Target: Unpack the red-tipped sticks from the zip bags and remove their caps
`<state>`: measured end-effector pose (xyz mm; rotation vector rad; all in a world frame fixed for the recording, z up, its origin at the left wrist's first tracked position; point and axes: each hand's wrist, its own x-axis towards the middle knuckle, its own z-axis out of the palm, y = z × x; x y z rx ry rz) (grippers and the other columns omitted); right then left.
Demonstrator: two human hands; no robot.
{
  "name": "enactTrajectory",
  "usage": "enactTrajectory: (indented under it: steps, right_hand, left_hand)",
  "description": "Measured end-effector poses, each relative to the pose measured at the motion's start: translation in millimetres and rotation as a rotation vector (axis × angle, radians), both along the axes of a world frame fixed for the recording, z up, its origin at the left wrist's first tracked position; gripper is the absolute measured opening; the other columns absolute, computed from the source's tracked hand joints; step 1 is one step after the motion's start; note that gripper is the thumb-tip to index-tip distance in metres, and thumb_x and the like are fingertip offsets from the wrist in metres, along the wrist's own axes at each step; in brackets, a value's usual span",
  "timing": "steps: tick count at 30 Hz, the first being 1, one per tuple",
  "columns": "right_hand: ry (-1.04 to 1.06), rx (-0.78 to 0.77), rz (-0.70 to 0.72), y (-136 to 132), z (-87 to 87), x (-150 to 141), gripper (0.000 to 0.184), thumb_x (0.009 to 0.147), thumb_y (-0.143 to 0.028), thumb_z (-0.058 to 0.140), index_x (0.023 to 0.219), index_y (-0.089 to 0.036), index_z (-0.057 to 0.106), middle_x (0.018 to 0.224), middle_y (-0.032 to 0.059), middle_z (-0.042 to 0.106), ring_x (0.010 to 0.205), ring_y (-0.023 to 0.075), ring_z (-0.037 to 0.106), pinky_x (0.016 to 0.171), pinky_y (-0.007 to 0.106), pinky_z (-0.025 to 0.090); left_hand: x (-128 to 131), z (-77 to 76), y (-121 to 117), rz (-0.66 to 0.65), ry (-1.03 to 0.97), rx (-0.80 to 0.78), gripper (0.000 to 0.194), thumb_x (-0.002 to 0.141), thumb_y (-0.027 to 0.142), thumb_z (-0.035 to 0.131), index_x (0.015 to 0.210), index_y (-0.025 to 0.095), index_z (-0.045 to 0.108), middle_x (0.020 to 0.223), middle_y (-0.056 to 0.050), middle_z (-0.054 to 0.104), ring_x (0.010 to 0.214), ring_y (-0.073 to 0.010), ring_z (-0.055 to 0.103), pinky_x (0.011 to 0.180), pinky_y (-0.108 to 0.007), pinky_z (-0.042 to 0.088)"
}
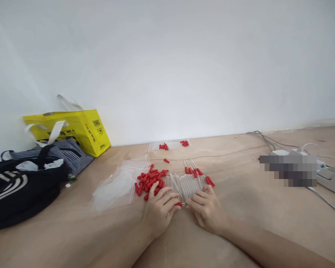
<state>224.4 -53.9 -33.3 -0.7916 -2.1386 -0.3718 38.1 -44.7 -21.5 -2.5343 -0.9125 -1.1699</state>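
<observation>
My left hand point(160, 210) pinches a red rubber dropper bulb point(179, 204) low over the table. Opposite it, my right hand point(208, 210) has its fingers closed on a clear glass dropper tube point(184, 204), whose end meets the bulb. Just beyond both hands lies a row of clear glass tubes point(188, 184). A heap of loose red bulbs point(149, 178) is at the left of that row. Several droppers fitted with red bulbs point(194, 172) lie behind the tubes, their thin tips facing the wall. More red bulbs point(210, 181) lie near my right fingers.
Clear plastic bags point(114, 186) lie left of the heap. Another bag point(173, 146) with red bulbs lies by the wall. A yellow bag point(97, 130), a striped bag point(72, 154) and a black bag point(25, 193) stand left. Cables point(324, 201) and chargers point(280, 152) lie right.
</observation>
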Motion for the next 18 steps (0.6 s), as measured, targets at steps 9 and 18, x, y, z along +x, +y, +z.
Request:
enactTrajectory:
  steps: [9, 18]
  right_hand:
    - [-0.036, -0.043, -0.017, -8, 6.3, 5, 0.021, 0.079, -0.012, 0.04, 0.073, -0.017, 0.059, 0.051, -0.0023, 0.049, 0.055, 0.0105, 0.039, 0.068, 0.032, 0.024]
    - [0.101, -0.22, -0.157, 6, -4.6, 29, 0.025, 0.083, -0.015, 0.035, 0.083, -0.017, 0.06, 0.061, 0.0021, 0.051, 0.059, 0.0137, 0.045, 0.06, 0.028, 0.031]
  left_hand:
    - [-2, 13.2, -10, 0.034, 0.208, 0.014, 0.02, 0.083, 0.018, 0.045, 0.072, 0.024, 0.06, 0.089, 0.003, 0.067, 0.098, -0.0193, 0.055, 0.102, -0.054, 0.008]
    - [-19, 2.1, 2, 0.103, 0.057, 0.043, 0.017, 0.083, 0.02, 0.046, 0.078, 0.023, 0.061, 0.081, -0.002, 0.063, 0.079, -0.0175, 0.055, 0.077, -0.038, 0.042]
